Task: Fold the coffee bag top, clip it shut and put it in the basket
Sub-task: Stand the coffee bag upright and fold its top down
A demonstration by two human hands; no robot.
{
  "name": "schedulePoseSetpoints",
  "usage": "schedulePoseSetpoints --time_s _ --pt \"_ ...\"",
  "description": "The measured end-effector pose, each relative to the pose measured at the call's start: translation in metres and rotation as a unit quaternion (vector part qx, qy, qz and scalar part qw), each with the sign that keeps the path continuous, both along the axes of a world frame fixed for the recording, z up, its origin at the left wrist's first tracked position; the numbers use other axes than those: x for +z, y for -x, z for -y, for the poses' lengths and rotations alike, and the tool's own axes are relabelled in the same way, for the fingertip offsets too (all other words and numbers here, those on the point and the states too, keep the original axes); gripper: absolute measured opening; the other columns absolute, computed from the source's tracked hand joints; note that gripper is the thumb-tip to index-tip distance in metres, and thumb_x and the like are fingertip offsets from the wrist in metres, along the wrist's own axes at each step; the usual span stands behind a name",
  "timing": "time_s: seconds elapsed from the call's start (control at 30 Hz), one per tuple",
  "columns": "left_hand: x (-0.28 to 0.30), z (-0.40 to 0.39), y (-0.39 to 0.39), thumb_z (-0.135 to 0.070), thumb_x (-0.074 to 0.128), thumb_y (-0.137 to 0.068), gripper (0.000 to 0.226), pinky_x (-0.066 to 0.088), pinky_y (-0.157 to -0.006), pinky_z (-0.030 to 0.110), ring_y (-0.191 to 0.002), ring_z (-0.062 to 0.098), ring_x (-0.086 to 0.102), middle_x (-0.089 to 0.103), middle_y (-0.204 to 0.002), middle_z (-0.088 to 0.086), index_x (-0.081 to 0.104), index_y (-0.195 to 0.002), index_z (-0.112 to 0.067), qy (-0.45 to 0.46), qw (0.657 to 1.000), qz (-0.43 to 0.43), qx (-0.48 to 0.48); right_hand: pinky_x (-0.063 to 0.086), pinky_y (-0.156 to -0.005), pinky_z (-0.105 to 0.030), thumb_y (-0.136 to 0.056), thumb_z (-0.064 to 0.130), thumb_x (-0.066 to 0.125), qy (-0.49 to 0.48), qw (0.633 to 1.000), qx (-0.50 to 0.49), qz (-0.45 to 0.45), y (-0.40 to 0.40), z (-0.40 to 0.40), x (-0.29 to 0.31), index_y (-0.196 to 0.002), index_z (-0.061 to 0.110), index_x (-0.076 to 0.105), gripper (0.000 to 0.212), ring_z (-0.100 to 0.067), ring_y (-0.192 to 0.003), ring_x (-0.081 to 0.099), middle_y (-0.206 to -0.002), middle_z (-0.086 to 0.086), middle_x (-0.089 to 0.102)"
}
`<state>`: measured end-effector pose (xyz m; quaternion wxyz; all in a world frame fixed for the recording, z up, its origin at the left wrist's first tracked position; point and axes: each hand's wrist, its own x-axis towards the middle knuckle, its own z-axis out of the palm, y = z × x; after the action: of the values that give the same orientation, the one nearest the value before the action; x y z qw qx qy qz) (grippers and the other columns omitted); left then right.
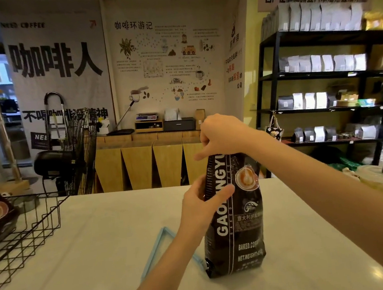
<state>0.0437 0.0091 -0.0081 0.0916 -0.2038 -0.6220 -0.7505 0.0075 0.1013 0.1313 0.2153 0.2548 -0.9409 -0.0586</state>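
Clip (166,249) half hidden behind left hand (201,205) gripping upright coffee bag (236,222).

Coffee bag (235,213) upright on the counter (98,261) — clip (159,245) just left, basket (27,233) far left

Your two forearms enter from the bottom edge, both bare: no sleeve or cuff shows anywhere along either one up to the frame edge. Your left hand (201,205) is bare, no glove; no ring, watch or band visible on it or its wrist. Your right hand (222,134) likewise bare and ungloved, wrist unadorned. Fingernails too blurred to make out. Rest of your body out of view.
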Motion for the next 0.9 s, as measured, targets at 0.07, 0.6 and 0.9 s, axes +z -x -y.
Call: schedulePoseSetpoints --time_s 0.07,0.6,0.9 --pt "-0.002 -0.004 0.001 -0.022 0.072 -0.071 0.023 0.054 -0.066 0.018 -0.079 0.004 0.069 0.071 -0.089 -0.010 0.060 -0.087 -0.034 -0.029 0.999 0.010 0.034 0.040 -0.066 -0.032 -0.076 0.057 0.056 0.001 0.999 0.013 -0.053 0.003 0.001 -0.009 -0.046 0.017 0.048 0.050 -0.019 -0.078 0.049 -0.067 -0.002 0.053" --pt "-0.008 -0.011 0.000 -0.020 0.067 -0.076 0.006 0.057 -0.074 0.036 -0.077 0.024 0.072 0.076 -0.078 0.006 0.072 -0.079 -0.018 -0.095 0.990 0.106 0.024 0.044 -0.073 -0.033 -0.075 0.053 0.061 -0.035 0.937 0.017 -0.346 0.014 0.000 -0.040 -0.055 0.015 0.071 0.044 -0.020 -0.071 0.059 -0.060 0.001 0.066" --pt "-0.007 -0.009 0.008 -0.017 0.063 -0.079 0.011 0.059 -0.066 0.033 -0.075 0.021 0.072 0.077 -0.078 0.005 0.073 -0.084 -0.019 -0.120 0.986 0.112 0.028 0.029 -0.103 -0.026 -0.081 0.044 0.057 0.354 0.885 0.069 -0.295 -0.016 -0.054 -0.047 -0.129 0.014 0.043 0.059 -0.014 -0.122 0.041 -0.131 -0.008 0.052"
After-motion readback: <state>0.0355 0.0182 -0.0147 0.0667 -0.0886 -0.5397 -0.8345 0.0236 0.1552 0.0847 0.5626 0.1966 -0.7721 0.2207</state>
